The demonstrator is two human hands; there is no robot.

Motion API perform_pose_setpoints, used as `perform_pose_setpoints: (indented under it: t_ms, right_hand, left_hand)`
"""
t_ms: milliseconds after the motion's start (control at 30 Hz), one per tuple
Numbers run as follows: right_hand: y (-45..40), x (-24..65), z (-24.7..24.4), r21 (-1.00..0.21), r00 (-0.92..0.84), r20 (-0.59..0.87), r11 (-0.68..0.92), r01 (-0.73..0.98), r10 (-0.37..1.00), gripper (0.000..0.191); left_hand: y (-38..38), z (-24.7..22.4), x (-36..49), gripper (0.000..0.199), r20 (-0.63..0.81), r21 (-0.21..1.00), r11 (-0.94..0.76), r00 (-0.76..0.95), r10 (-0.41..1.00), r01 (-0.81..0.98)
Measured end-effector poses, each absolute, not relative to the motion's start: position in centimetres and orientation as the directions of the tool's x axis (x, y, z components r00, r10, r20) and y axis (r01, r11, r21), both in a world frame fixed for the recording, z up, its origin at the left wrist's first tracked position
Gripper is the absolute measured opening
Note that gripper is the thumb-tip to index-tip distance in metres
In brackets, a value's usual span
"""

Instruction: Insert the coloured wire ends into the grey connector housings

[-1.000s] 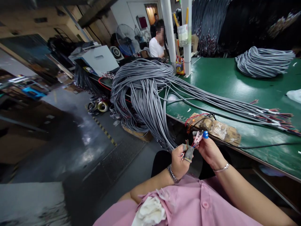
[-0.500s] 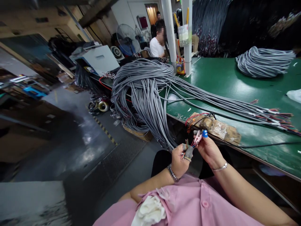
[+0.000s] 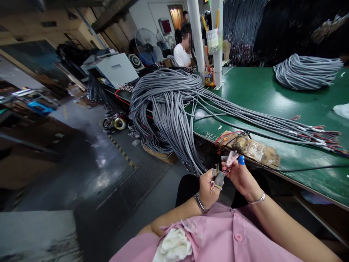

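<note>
My left hand (image 3: 209,189) is closed in front of my lap, gripping a cable end with thin coloured wires (image 3: 217,168) sticking out above the fist. Grey covers sit on its thumb and a finger. Close by on the right, my right hand (image 3: 242,179) has its fingers curled at the wires between the two hands. Its thumb wears a blue finger cot (image 3: 241,160) and stands a little off the fingers; a pinkish cover (image 3: 232,158) wraps one finger. Grey cables (image 3: 174,120) hang over the bench edge down toward my left hand.
The green bench (image 3: 253,85) runs along the right. On it lie a wooden block (image 3: 263,154) with tape and wires, stripped cable ends (image 3: 324,140) and a coiled grey bundle (image 3: 308,72). A white post (image 3: 196,36) and a seated person (image 3: 182,51) are behind.
My right hand has turned slightly and moved a little right, its blue-capped thumb lifting away from the pinkish-covered finger. My left hand has barely moved and keeps its grip.
</note>
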State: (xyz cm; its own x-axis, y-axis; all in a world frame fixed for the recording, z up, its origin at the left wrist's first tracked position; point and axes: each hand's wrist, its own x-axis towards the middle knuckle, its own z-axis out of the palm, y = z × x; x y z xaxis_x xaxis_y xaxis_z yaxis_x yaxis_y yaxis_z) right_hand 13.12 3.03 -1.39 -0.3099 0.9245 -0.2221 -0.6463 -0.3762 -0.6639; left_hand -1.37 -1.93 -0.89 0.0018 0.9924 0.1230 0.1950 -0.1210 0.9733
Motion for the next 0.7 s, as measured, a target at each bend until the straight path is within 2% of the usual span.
perform_pose_setpoints:
  t_ms: [67, 167, 267, 367, 467, 533, 700]
  right_hand:
    - [2.6, 13.7, -1.6, -0.712, -0.361, -0.218, -0.401, -0.576, 0.907, 0.053]
    - [1.9, 14.4, -1.7, -0.824, -0.408, -0.190, -0.371, -0.428, 0.893, 0.036]
    - [1.6, 14.6, -1.3, -0.921, -0.392, -0.138, -0.264, -0.286, 0.909, 0.020]
    - [1.5, 14.5, -0.6, -0.972, -0.397, -0.075, -0.156, -0.175, 0.915, 0.016]
    - [1.5, 14.4, -0.2, -0.999, -0.381, 0.035, 0.018, -0.046, 0.924, 0.012]
    - [1.4, 14.3, 0.1, -0.998, -0.376, 0.064, 0.057, -0.030, 0.924, 0.010]
    - [0.4, 13.8, -0.2, -0.966, -0.406, -0.033, -0.134, -0.223, 0.913, 0.018]
  left_hand:
    - [-2.2, -1.1, -1.7, 0.021, 0.116, 0.976, -0.118, 0.019, 0.993, 0.184]
    - [-2.6, -1.4, -2.1, 0.020, 0.121, 0.974, -0.130, 0.059, 0.991, 0.187]
    - [-2.7, -1.6, -2.2, 0.018, 0.117, 0.974, -0.134, 0.105, 0.988, 0.181]
    - [-2.5, -1.8, -1.8, 0.014, 0.074, 0.982, -0.108, 0.205, 0.976, 0.158]
    - [-2.1, -1.9, -1.5, 0.015, -0.026, 0.991, -0.009, 0.255, 0.967, 0.136]
    - [-1.9, -1.8, -1.4, 0.020, -0.089, 0.993, 0.069, 0.229, 0.969, 0.096]
    - [-1.6, -1.1, -1.4, 0.035, -0.132, 0.991, 0.134, 0.103, 0.986, -0.013]
